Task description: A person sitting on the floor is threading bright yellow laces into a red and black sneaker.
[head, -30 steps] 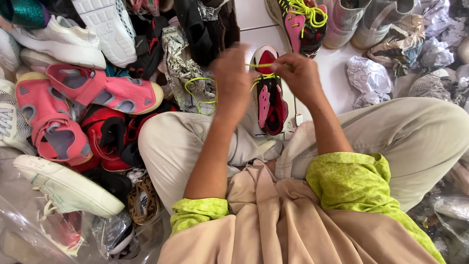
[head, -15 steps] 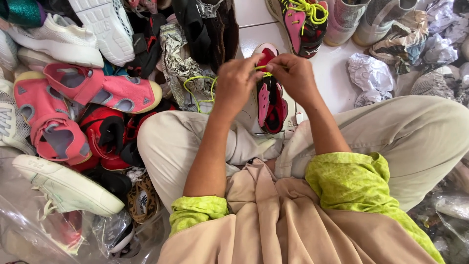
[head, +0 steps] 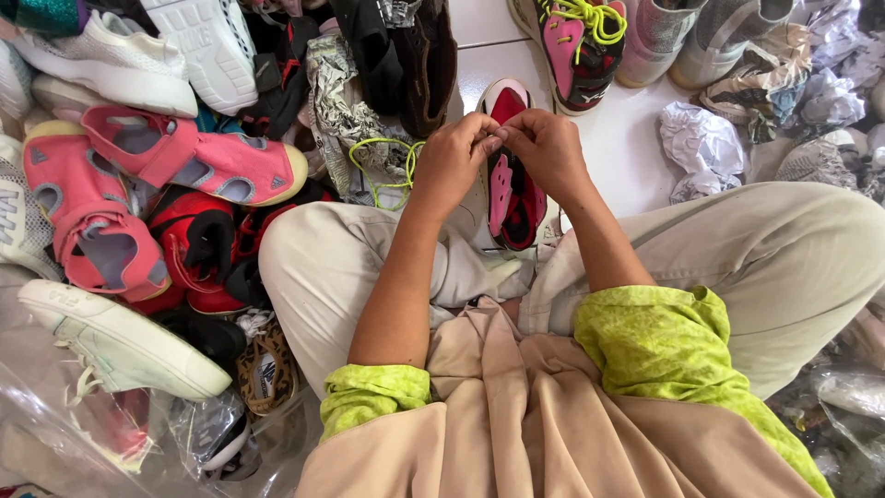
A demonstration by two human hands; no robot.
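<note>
1. You sat cross-legged on the floor with the shoe, black with pink panels, lying between your knees, toe pointing toward the far edge of the floor.
2. Your left hand and right hand met above the toe end of the shoe, knuckles almost touching.
3. The fingers of both hands were pressed together at the tips, pinching the lace, a neon yellow cord; its slack looped off to the left over crumpled paper.
4. The step in hand looked like lacing: you seemed to be working the lace end at an upper eyelet, though the eyelet itself was hidden under your fingers.
5. The next move likely called for a firm pinch on the lace tip and a steady pull, with the shoe kept from sliding.
6. A matching shoe, already laced, lay near the far edge; a pile of other shoes crowded the left side.
</note>
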